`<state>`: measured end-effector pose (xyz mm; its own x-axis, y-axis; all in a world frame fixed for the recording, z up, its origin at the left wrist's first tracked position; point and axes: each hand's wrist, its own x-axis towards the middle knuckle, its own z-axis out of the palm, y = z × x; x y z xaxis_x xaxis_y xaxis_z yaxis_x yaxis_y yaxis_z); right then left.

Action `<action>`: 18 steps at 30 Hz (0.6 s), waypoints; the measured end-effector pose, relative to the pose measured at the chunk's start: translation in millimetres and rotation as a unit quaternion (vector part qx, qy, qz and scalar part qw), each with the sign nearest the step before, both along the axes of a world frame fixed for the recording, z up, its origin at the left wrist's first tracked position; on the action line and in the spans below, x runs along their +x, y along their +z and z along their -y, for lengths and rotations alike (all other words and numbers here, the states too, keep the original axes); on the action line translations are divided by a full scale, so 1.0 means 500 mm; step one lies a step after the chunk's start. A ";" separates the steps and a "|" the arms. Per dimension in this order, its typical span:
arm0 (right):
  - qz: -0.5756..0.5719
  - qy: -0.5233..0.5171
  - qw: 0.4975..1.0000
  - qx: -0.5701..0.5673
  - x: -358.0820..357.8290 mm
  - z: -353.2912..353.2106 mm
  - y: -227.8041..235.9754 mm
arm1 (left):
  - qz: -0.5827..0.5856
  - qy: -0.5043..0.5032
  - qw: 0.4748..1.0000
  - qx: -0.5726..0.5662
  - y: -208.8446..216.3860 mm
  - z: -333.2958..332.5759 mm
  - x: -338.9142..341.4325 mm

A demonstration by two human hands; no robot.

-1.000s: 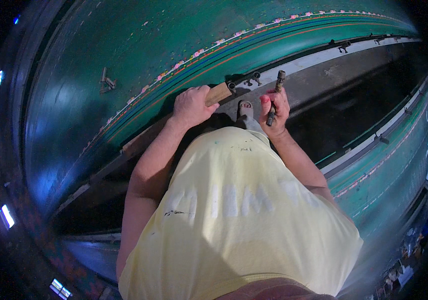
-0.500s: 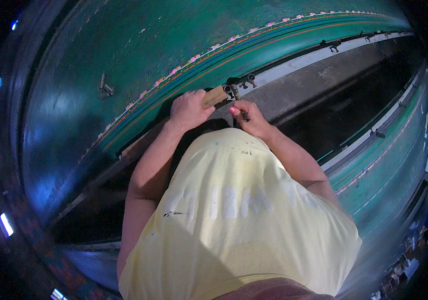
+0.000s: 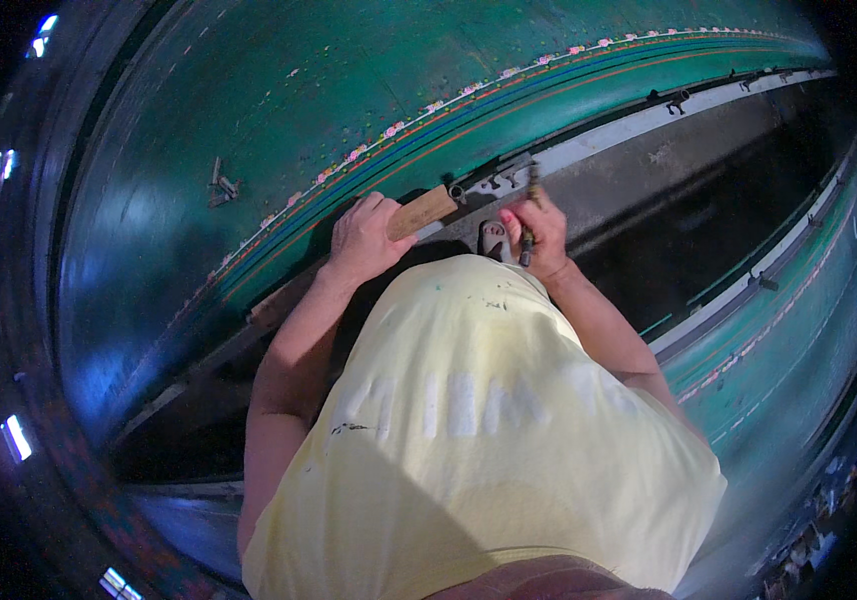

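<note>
My left hand [image 3: 364, 238] is closed round a wooden block [image 3: 423, 213], whose far end lies against a pale metal rail. Close to that end sits a round metal fitting [image 3: 456, 193] on the rail. To the right, my right hand [image 3: 541, 235] grips a slim, dark hand tool [image 3: 527, 248]. Its upper end is blurred and rises past my fingers over the rail, so its kind is unclear. The tool is apart from the block.
Along the pale rail [image 3: 609, 135] stand several small metal clamps [image 3: 677, 102]. Beyond it slopes a long green surface [image 3: 279, 110] with a flowered strip, carrying small metal pieces [image 3: 222, 185]. A shoe [image 3: 492, 238] shows below me, and a second green surface [image 3: 739, 350] lies at right.
My right hand has moved right with the tool, whose tip has come away from the fitting by the block. My left hand still holds the block, slightly nearer me.
</note>
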<state>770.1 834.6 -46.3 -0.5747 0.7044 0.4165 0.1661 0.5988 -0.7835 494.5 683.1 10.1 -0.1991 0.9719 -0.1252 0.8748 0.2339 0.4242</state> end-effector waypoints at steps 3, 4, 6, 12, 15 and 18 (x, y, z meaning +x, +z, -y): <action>0.035 -0.128 0.991 -0.020 0.006 -0.037 -0.009 | 0.039 -0.005 0.999 0.016 0.039 0.008 0.004; 0.049 -0.135 0.989 -0.020 0.007 -0.055 -0.015 | 0.046 -0.009 0.998 0.049 0.053 0.009 -0.001; 0.071 -0.142 0.987 -0.025 -0.014 -0.083 -0.019 | 0.049 -0.012 0.992 0.112 0.088 0.024 -0.026; 0.101 -0.121 0.976 -0.151 -0.041 -0.132 -0.060 | -0.111 0.146 0.972 0.146 0.111 0.069 -0.097; -0.057 -0.063 0.959 -0.272 -0.043 -0.155 -0.115 | -0.187 0.182 0.954 0.147 0.068 0.128 -0.149; -0.007 -0.066 0.940 -0.334 -0.057 -0.149 -0.085 | -0.202 0.198 0.947 0.151 0.017 0.188 -0.201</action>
<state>741.5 909.3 -88.6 -0.4616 0.8763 -0.1381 0.1915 -0.0536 -0.9800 393.9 589.1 18.7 -0.5283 0.7904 0.3100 0.8489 0.4991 0.1742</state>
